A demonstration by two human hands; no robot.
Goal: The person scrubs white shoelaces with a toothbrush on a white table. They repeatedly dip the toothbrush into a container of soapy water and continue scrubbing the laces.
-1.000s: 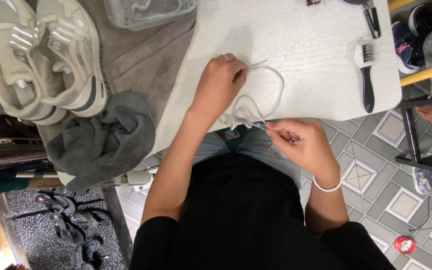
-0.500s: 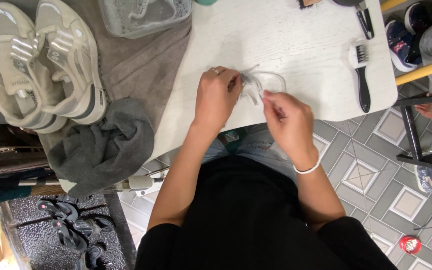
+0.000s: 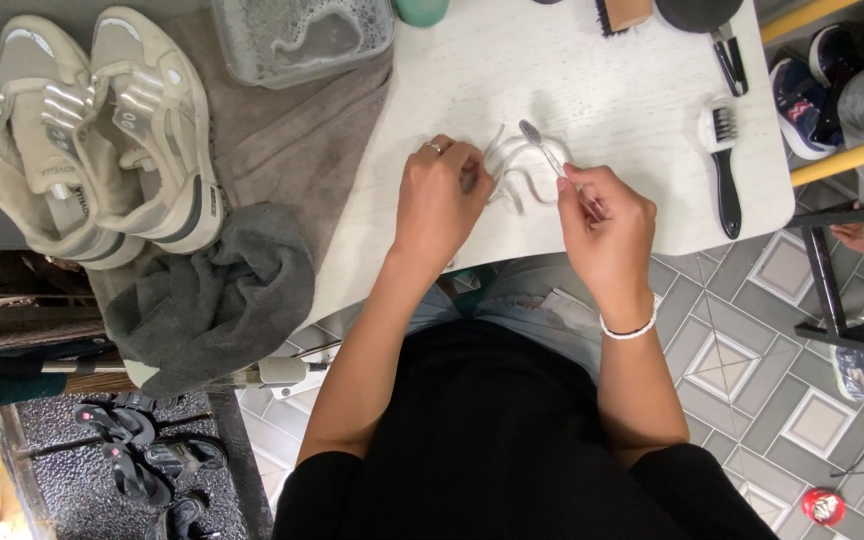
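Shoelaces (image 3: pixel 512 165) pinned by left hand (image 3: pixel 439 195); right hand (image 3: pixel 604 220) grips toothbrush (image 3: pixel 549 155) (foamy tub (image 3: pixel 302 40) behind).

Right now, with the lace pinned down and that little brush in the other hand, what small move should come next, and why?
Probably lower the small clear-handled toothbrush onto the white shoelace and stroke along it. The right hand holds the brush with its head just over the lace loops, while the left hand presses the lace against the white table.
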